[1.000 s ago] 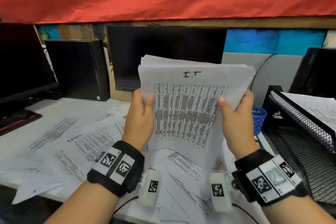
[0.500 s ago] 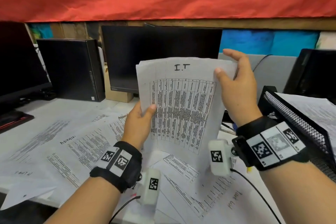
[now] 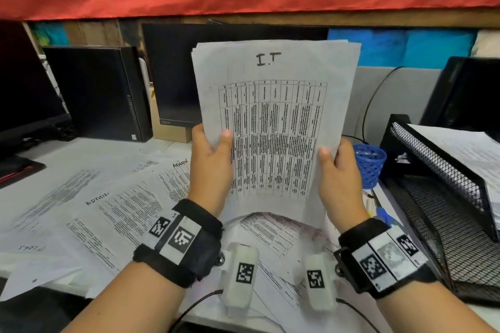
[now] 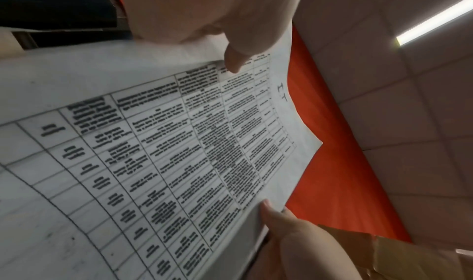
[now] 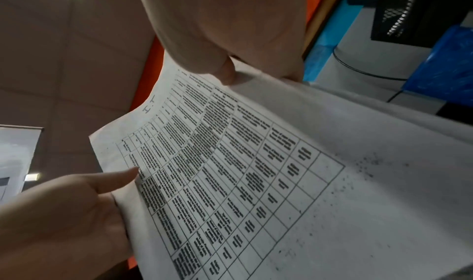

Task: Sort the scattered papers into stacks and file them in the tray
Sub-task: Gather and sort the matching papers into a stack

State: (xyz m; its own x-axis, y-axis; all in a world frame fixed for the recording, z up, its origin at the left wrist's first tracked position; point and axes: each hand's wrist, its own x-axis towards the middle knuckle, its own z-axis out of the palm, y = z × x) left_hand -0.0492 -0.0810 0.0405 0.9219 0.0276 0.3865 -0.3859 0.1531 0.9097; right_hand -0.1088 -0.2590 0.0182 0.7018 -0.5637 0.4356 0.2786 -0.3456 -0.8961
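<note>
I hold a stack of printed sheets [image 3: 276, 116] upright over the desk; its front page carries a table and the handwritten heading "I.T". My left hand [image 3: 211, 159] grips the stack's left edge, thumb on the front. My right hand [image 3: 338, 170] grips the right edge the same way. The left wrist view shows the stack [image 4: 179, 152] with my left thumb [image 4: 235, 59] pressed on the page. In the right wrist view the same stack [image 5: 243, 173] sits under my right thumb [image 5: 225, 69]. A black mesh tray [image 3: 438, 170] stands at the right with papers on its upper tier.
Loose printed papers [image 3: 102, 203], some marked "ADMIN", cover the desk [image 3: 81, 154] below my hands. A blue mesh cup [image 3: 369, 165] stands between my right hand and the tray. Dark monitors [image 3: 173, 76] and a black computer case [image 3: 97, 92] line the back.
My right hand came down from the stack's top right corner to its lower right edge. The sheets now stand squared and upright, higher in view than before.
</note>
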